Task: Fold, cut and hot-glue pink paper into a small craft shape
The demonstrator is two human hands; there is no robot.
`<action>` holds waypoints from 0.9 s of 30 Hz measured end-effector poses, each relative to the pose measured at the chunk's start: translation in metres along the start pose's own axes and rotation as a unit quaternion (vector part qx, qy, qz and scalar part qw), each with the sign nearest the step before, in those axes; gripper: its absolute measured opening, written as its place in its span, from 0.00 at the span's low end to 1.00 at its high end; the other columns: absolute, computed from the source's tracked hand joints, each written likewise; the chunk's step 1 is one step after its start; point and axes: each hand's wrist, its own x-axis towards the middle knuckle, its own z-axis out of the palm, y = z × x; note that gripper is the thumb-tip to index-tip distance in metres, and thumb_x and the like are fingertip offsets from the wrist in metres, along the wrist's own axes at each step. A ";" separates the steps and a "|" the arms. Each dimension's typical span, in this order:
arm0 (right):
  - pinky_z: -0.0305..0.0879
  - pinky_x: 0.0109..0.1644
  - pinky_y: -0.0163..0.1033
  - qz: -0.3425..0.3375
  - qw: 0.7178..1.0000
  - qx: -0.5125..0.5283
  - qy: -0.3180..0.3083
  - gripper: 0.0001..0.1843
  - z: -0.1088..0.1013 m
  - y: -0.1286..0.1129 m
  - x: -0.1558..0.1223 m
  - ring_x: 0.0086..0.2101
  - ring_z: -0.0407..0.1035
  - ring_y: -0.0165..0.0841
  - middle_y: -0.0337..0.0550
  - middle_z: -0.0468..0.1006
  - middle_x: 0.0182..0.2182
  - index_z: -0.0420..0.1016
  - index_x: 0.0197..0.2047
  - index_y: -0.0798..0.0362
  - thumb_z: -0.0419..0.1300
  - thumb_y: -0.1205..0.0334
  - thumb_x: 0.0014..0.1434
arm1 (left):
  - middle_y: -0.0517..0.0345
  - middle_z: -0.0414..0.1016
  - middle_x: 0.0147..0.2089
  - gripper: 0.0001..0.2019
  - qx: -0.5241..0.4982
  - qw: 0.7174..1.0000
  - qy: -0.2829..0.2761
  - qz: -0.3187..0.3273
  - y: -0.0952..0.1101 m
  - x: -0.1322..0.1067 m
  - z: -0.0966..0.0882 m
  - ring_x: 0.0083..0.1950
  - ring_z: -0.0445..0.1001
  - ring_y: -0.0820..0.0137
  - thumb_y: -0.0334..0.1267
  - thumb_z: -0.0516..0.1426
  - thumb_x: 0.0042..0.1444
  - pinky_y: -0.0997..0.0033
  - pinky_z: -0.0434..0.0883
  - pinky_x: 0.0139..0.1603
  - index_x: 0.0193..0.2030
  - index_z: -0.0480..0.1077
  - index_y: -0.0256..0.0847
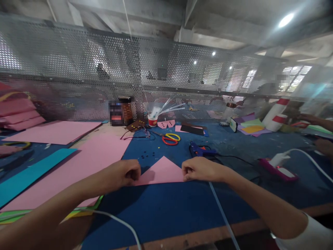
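A pink paper piece (161,171) folded into a triangle lies flat on the blue table mat (182,205), its point facing away from me. My left hand (126,174) pinches its left corner with curled fingers. My right hand (197,169) pinches its right corner in the same way. Both hands rest on the mat.
Large pink sheets (104,152) and a teal sheet (28,173) lie at the left. Red-and-yellow scissors (169,139), a blue glue gun (199,150) and a cup of sticks (153,119) sit behind. Another person's hands (316,121) work at far right by coloured papers. A mesh wall (156,76) backs the table.
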 end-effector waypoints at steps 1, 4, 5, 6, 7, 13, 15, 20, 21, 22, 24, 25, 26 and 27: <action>0.50 0.30 0.31 0.000 1.000 0.000 0.001 0.06 0.000 -0.001 0.000 0.30 0.67 0.27 0.34 0.76 0.29 0.77 0.34 0.51 0.66 0.58 0.56 | 0.62 0.74 0.35 0.07 0.006 1.000 0.000 0.016 0.000 -0.001 0.002 0.37 0.71 0.70 0.30 0.56 0.50 0.74 0.64 0.36 0.35 0.73 0.42; 0.51 0.31 0.31 -0.001 1.000 -0.001 0.004 0.05 0.001 -0.005 -0.001 0.31 0.68 0.28 0.34 0.77 0.30 0.77 0.36 0.51 0.65 0.61 0.56 | 0.62 0.75 0.38 0.09 0.022 0.998 -0.009 0.061 0.000 -0.005 0.007 0.38 0.72 0.70 0.30 0.53 0.55 0.74 0.65 0.39 0.38 0.73 0.44; 0.52 0.31 0.31 -0.005 1.000 -0.003 0.007 0.04 0.001 -0.006 -0.002 0.32 0.69 0.28 0.35 0.77 0.31 0.77 0.37 0.51 0.65 0.62 0.56 | 0.61 0.75 0.39 0.09 0.035 0.997 -0.007 0.071 0.000 -0.007 0.008 0.38 0.72 0.70 0.31 0.53 0.57 0.74 0.65 0.39 0.39 0.73 0.44; 0.53 0.32 0.31 -0.011 1.000 -0.005 0.011 0.04 0.002 -0.007 -0.002 0.32 0.70 0.29 0.35 0.78 0.31 0.77 0.37 0.51 0.65 0.63 0.57 | 0.61 0.75 0.38 0.09 0.051 0.996 -0.001 0.077 0.001 -0.008 0.010 0.38 0.72 0.70 0.31 0.52 0.59 0.74 0.64 0.38 0.39 0.72 0.44; 0.53 0.33 0.31 -0.020 1.000 -0.008 0.015 0.04 0.003 -0.008 -0.003 0.33 0.70 0.29 0.35 0.78 0.32 0.76 0.38 0.51 0.64 0.64 0.57 | 0.61 0.74 0.38 0.09 0.072 0.994 0.008 0.081 0.002 -0.010 0.012 0.37 0.72 0.70 0.31 0.51 0.60 0.74 0.64 0.38 0.38 0.72 0.43; 0.57 0.36 0.32 -0.093 0.993 -0.061 0.043 0.09 0.009 -0.011 -0.009 0.36 0.71 0.29 0.38 0.78 0.39 0.74 0.41 0.52 0.57 0.71 0.58 | 0.59 0.71 0.38 0.09 0.169 0.976 0.066 0.120 0.012 -0.011 0.027 0.38 0.72 0.69 0.34 0.48 0.66 0.72 0.62 0.36 0.40 0.69 0.43; 0.56 0.36 0.32 -0.103 0.990 -0.083 0.049 0.08 0.010 -0.012 -0.011 0.34 0.70 0.29 0.38 0.77 0.39 0.73 0.41 0.53 0.57 0.70 0.59 | 0.59 0.70 0.38 0.09 0.184 0.972 0.070 0.126 0.012 -0.010 0.032 0.38 0.72 0.69 0.37 0.48 0.68 0.72 0.62 0.36 0.41 0.69 0.44; 0.55 0.36 0.35 -0.122 0.981 -0.143 0.057 0.05 0.011 -0.015 -0.013 0.34 0.69 0.30 0.38 0.75 0.39 0.71 0.40 0.52 0.57 0.61 0.65 | 0.57 0.70 0.40 0.13 0.221 0.963 0.077 0.134 0.011 -0.011 0.036 0.39 0.72 0.69 0.37 0.46 0.70 0.71 0.64 0.38 0.40 0.70 0.44; 0.55 0.36 0.35 -0.128 0.977 -0.160 0.059 0.06 0.011 -0.016 -0.013 0.34 0.69 0.30 0.38 0.75 0.39 0.71 0.41 0.52 0.56 0.60 0.67 | 0.57 0.70 0.40 0.13 0.226 0.961 0.077 0.137 0.012 -0.011 0.036 0.39 0.73 0.69 0.37 0.46 0.70 0.71 0.64 0.38 0.40 0.70 0.44; 0.54 0.36 0.36 -0.131 0.974 -0.178 0.059 0.06 0.011 -0.018 -0.013 0.34 0.69 0.31 0.39 0.75 0.39 0.70 0.41 0.52 0.54 0.60 0.68 | 0.57 0.70 0.39 0.13 0.229 0.960 0.077 0.143 0.012 -0.011 0.037 0.39 0.73 0.69 0.36 0.46 0.70 0.71 0.65 0.38 0.41 0.71 0.44; 0.54 0.35 0.36 -0.133 0.968 -0.207 0.057 0.07 0.012 -0.021 -0.014 0.34 0.69 0.31 0.40 0.75 0.39 0.70 0.41 0.52 0.52 0.61 0.69 | 0.57 0.71 0.38 0.13 0.230 0.957 0.081 0.157 0.013 -0.012 0.037 0.39 0.73 0.68 0.35 0.45 0.69 0.70 0.65 0.38 0.44 0.71 0.44; 0.54 0.35 0.37 -0.132 0.965 -0.218 0.056 0.07 0.012 -0.023 -0.014 0.34 0.69 0.31 0.41 0.75 0.39 0.70 0.41 0.53 0.52 0.62 0.69 | 0.57 0.71 0.38 0.13 0.229 0.956 0.083 0.165 0.013 -0.012 0.038 0.39 0.73 0.68 0.34 0.45 0.69 0.70 0.66 0.38 0.46 0.71 0.45; 0.54 0.34 0.37 -0.133 0.963 -0.227 0.055 0.08 0.012 -0.025 -0.015 0.35 0.69 0.31 0.41 0.74 0.39 0.70 0.41 0.53 0.52 0.62 0.69 | 0.57 0.71 0.39 0.13 0.226 0.955 0.084 0.171 0.014 -0.011 0.039 0.40 0.73 0.68 0.34 0.45 0.69 0.70 0.66 0.39 0.47 0.70 0.45; 0.54 0.34 0.37 -0.134 0.961 -0.234 0.056 0.08 0.013 -0.027 -0.015 0.35 0.69 0.31 0.41 0.74 0.38 0.70 0.40 0.53 0.51 0.62 0.69 | 0.56 0.71 0.40 0.12 0.224 0.955 0.085 0.173 0.014 -0.011 0.040 0.40 0.73 0.68 0.33 0.46 0.69 0.70 0.66 0.39 0.47 0.70 0.44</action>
